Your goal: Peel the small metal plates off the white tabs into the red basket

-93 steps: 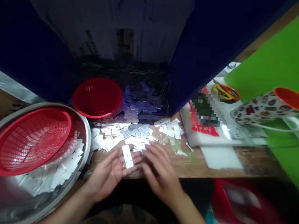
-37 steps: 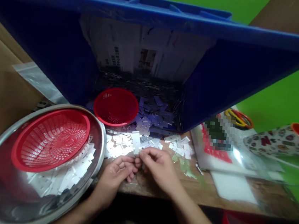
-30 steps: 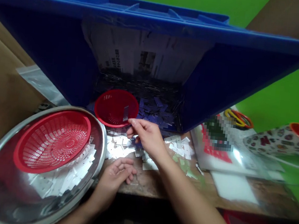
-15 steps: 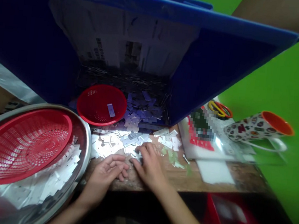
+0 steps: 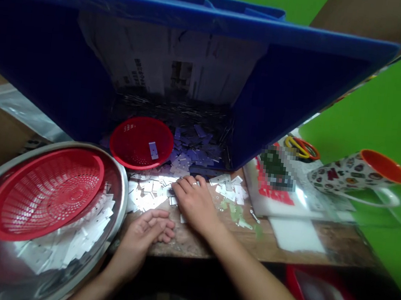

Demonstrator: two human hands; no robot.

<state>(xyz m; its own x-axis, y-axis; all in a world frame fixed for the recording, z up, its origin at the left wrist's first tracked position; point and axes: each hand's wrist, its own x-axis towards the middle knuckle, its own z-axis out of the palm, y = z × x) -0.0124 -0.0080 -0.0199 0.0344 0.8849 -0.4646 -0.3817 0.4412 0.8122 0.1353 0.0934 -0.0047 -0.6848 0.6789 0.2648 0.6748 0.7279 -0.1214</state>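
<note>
Small flat metal plates with holes (image 5: pixel 145 194) lie scattered on the wooden bench. Over their right part, my right hand (image 5: pixel 196 204) reaches with bent fingers a little apart. Its fingertips touch the plates and are partly hidden. Closer to the bench's front edge, my left hand (image 5: pixel 149 230) rests palm inward, fingers loosely curled, and no object shows in it. Beyond the hands, a blue bin (image 5: pixel 292 93) on its side opens toward me with more plates inside. A shallow red basket (image 5: pixel 133 143) at its mouth holds one plate.
At left, a large metal bowl (image 5: pixel 122 204) carries plates and a red colander (image 5: pixel 93 167). Right of the plates lie green scraps (image 5: pixel 237 213) and a small metal piece (image 5: pixel 255 217). Further right are plastic-wrapped packs (image 5: pixel 274 196), yellow-and-orange-handled scissors (image 5: pixel 301 148) and a patterned mug (image 5: pixel 341 172).
My right hand has moved forward, away from my left hand and onto the plates. The left hand has hardly moved. The whole view has shifted slightly.
</note>
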